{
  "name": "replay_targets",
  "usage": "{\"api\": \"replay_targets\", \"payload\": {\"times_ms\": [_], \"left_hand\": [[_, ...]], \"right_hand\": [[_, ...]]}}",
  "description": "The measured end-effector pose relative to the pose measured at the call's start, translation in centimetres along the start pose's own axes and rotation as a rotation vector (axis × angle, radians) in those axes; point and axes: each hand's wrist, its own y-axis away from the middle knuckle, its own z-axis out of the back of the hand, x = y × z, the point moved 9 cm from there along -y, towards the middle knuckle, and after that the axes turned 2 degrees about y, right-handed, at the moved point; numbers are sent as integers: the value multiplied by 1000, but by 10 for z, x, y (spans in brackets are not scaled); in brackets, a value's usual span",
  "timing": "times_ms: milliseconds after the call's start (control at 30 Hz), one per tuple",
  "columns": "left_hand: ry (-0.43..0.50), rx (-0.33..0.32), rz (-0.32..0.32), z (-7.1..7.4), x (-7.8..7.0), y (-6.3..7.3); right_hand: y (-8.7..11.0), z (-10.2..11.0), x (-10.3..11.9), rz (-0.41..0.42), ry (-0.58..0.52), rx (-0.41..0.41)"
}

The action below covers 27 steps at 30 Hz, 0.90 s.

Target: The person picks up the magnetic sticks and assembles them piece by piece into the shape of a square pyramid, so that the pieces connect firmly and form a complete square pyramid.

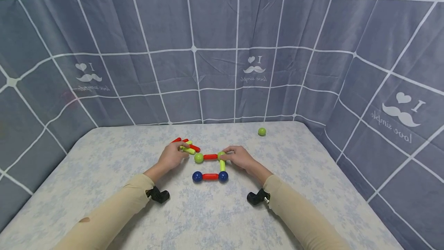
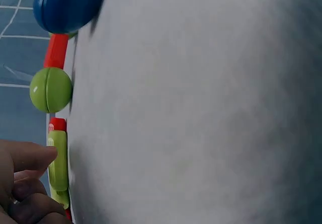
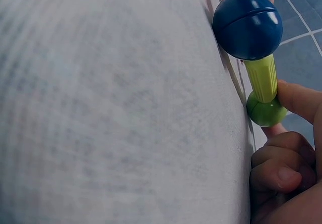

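Observation:
On the table lies an open frame of toy building rods and balls. Two blue balls (image 1: 197, 176) are joined by a red rod (image 1: 210, 176) on the near side. A yellow-green rod (image 3: 262, 78) runs from the right blue ball to a green ball (image 3: 266, 113). My right hand (image 1: 239, 156) pinches that green ball between thumb and index finger. Another red rod (image 1: 210, 157) leads left to a second green ball (image 2: 51, 90). My left hand (image 1: 172, 155) is at the loose rods, its thumb and index finger about a yellow-green rod (image 2: 58, 161).
Several loose red rods (image 1: 195, 148) and yellow-green ones lie in a small pile by my left hand. A lone green ball (image 1: 261, 131) sits near the table's back edge, to the right. A grey-blue checked curtain (image 1: 215, 68) hangs behind and beside the table (image 1: 222, 219).

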Motion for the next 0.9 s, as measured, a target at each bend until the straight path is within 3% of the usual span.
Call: {"api": "replay_targets", "payload": {"times_ms": [333,567,900], "left_hand": [[-114,7,-14,3,-5,-6],[-279,35,-64,-1,-9,-8],[-306,77,5,3,-7,-6]], "right_hand": [[-1,-1,-2,-4,-11,9],[-1,-2,-1,-6,-11,14],[0,-1,-2,-11,-3,10]]}}
